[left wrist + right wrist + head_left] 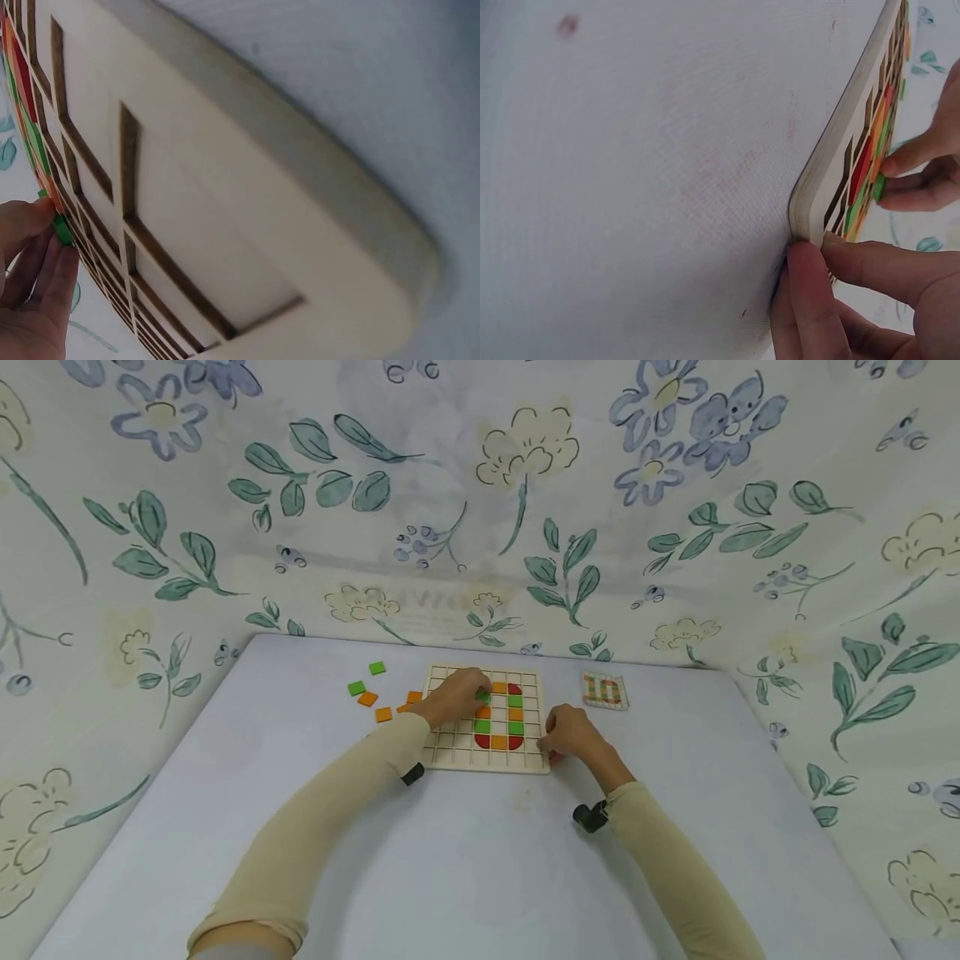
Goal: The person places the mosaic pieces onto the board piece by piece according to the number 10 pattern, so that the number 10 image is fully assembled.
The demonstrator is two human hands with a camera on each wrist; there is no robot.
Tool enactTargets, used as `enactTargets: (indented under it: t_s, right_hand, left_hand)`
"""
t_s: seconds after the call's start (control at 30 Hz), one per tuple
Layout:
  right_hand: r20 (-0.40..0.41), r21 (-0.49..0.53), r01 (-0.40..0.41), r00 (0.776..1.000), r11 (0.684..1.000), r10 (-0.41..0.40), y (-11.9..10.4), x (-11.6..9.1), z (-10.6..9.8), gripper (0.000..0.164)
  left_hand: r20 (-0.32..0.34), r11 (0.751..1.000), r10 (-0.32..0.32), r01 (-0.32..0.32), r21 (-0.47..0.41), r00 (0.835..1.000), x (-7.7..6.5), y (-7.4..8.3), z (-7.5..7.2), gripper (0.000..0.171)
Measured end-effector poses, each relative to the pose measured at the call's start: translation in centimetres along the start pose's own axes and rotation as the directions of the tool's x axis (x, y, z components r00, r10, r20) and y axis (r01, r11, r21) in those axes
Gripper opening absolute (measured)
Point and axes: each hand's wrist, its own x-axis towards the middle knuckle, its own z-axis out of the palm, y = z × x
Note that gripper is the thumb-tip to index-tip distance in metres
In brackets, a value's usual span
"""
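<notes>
A pale wooden grid board (459, 753) lies on the table, with orange, green and red tiles set in a ring on its right half. My left hand (459, 695) reaches over the board and pinches a green tile (63, 230) between thumb and fingers at the ring's upper left. That tile is partly covered by the fingers. With my right hand (573, 732) I grip the board's near right edge; in the right wrist view the thumb rests on top of the corner and the fingers press against its side.
Left of the board lie loose tiles, among them a green tile (377, 667) and an orange tile (383, 714). A small patterned card (604, 691) with a coloured grid lies right of the board. A flowered cloth (450, 602) hangs behind the white table (480, 860).
</notes>
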Motion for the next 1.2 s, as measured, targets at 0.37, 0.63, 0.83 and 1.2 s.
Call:
enactTargets:
  t_s: [0.37, 0.63, 0.83, 1.2]
  right_hand:
    - [-0.007, -0.001, 0.016, 1.0, 1.0, -0.016, -0.7, -0.4, -0.2, 0.026]
    - [0.003, -0.003, -0.006, 1.0, 1.0, 0.006, -0.7, -0.2, -0.3, 0.026]
    - [0.014, -0.003, -0.013, 1.0, 1.0, 0.013, -0.6, -0.1, -0.5, 0.025]
    - [0.014, -0.008, -0.006, 1.0, 1.0, 0.006, -0.2, -0.1, 0.0, 0.025]
  left_hand:
    - [-0.021, 1.0, 0.013, -0.013, 0.007, 1.0, 0.2, -0.1, -0.5, 0.011]
    - [0.034, 0.992, 0.072, -0.075, 0.1, 0.997, -1.1, 1.3, -0.7, 0.03]
    - [0.127, 0.997, 0.04, -0.049, 0.066, 0.991, -1.2, 1.2, -0.6, 0.017]
    - [0.084, 1.0, 0.01, -0.013, 0.027, 0.996, -2.6, -1.8, -3.0, 0.037]
